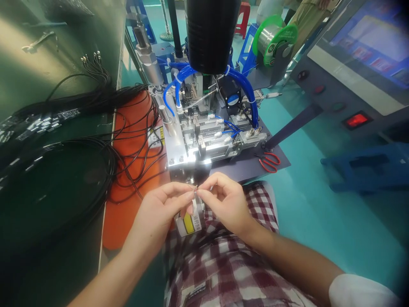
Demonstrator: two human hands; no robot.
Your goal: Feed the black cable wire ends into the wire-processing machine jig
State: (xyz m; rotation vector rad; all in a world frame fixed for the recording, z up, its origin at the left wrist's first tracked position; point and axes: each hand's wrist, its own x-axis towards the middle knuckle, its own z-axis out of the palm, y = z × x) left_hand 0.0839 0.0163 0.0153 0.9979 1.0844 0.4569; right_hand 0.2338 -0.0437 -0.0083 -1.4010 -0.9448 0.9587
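Observation:
My left hand (168,199) and my right hand (226,201) meet fingertip to fingertip in front of the machine, above my lap. Both are closed in a pinch. Something small and thin shows between the fingertips, too tiny to name. Just beyond the fingers is the near end of a metal machine (207,147) with blue air hoses (252,96). Below the hands, a label with a yellow patch (189,224) is partly covered by my left fingers.
Black cables (108,170) lie coiled across the left table and over an orange mat (115,221). Red-handled cutters (269,162) rest on the machine's base. A green solder wire spool (271,40) stands behind; a control panel (351,85) is at right. Another person (308,25) is partly visible behind.

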